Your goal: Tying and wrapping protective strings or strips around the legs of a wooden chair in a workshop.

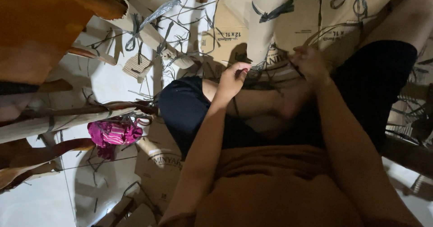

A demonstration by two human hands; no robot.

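The left hand (233, 79) is curled shut, pinching a thin dark strip (252, 69); the right hand (309, 62) grips its other end. The strip lies across flattened brown cardboard (234, 37) beyond the knees. More dark strips (180, 33) litter the white floor (40, 200); a pink cloth (113, 134) sits left.

Home floor workspace: white tiled floor (40, 204) strewn with flattened cardboard boxes (252, 28), dark strips (180, 33) and pink cloth (112, 134) beside them.
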